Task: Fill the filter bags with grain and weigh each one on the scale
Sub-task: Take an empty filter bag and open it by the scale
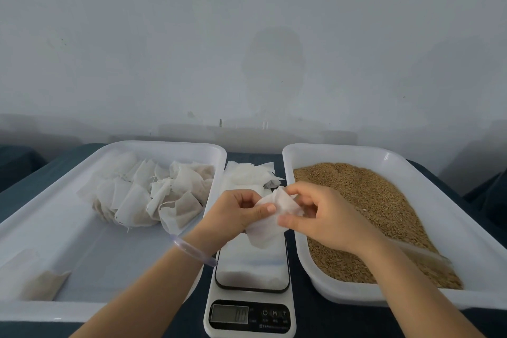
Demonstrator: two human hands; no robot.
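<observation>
The left hand [233,212] and the right hand [329,217] both pinch one white filter bag [264,233] between them. The scale [251,271] sits right under the hands. The grain [370,195] lies beside the right hand, filled bags [142,195] beside the left.

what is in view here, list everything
scale: one, white, centre
left tray: one, white, left of scale
filled bags: pile, white, in left tray
empty bags: stack, white, behind scale
right tray: one, white, right of scale
grain: heap, brown, in right tray
strip: one, translucent, on grain
cloth: one, dark blue, under everything
held filter bag: one, white, above scale
bracelet: one, clear, left wrist
left hand: one, pinching held filter bag
right hand: one, pinching held filter bag
</observation>
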